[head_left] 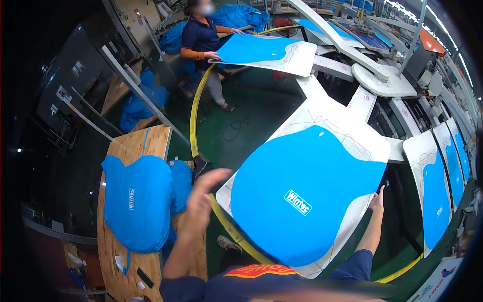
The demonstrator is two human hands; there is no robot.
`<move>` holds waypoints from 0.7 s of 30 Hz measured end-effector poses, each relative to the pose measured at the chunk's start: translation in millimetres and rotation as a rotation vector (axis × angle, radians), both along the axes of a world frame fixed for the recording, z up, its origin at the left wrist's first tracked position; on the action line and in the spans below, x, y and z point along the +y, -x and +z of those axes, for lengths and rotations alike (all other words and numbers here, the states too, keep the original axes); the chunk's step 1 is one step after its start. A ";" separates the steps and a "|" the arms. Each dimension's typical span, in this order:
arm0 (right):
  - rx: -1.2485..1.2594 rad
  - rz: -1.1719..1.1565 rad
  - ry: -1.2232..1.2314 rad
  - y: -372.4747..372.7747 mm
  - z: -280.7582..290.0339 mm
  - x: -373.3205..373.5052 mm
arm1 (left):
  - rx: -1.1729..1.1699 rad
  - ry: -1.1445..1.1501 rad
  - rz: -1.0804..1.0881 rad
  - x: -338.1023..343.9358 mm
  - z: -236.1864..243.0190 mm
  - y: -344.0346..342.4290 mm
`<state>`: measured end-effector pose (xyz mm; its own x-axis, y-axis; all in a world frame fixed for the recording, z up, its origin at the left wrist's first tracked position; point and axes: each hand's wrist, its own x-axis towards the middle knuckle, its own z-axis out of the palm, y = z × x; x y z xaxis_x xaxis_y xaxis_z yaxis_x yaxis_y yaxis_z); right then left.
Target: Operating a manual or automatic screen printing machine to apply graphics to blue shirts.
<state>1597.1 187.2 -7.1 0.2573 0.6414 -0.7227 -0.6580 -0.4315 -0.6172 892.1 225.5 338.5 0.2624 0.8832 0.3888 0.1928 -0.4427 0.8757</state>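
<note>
A blue cut fabric panel (282, 176) with a white printed logo lies spread over a white flat board (365, 136) in front of me. My left hand (201, 201) is raised beside the board's left edge, its fingers stretched and somewhat smeared by motion; nothing shows in it. At the board's right edge is my right hand (376, 199), next to the fabric's side. One finger there points up along the edge, and the others are partly hidden. To my left, a stack of blue printed panels (136, 201) rests on a wooden table (113, 259).
A yellow curved rail (193, 116) runs around the machine. Across it, a co-worker (198, 38) holds another board with blue fabric (256, 49). More covered boards (435, 191) stand at the right. A dark phone-like object (145, 277) lies on the table.
</note>
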 end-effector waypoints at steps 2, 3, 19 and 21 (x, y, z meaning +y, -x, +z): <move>0.174 -0.061 -0.105 -18.1 -21.2 27.4 | -0.123 0.074 -0.591 -1.5 53.0 -70.4; -0.004 -0.214 -0.182 -29.6 -29.1 37.4 | -0.189 0.130 -0.870 -0.6 69.2 -95.6; -0.369 -0.542 -0.772 121.9 194.7 106.1 | -1.141 0.127 -1.307 -90.1 112.9 -135.3; -0.146 -0.404 -0.875 163.7 243.3 99.4 | -1.066 0.081 -1.444 -90.5 108.7 -96.9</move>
<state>1433.4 286.6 236.2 0.6254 0.7799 0.0240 -0.5469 0.4600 -0.6995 988.9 134.9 447.2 0.4556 0.2298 0.8600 -0.8713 0.3133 0.3778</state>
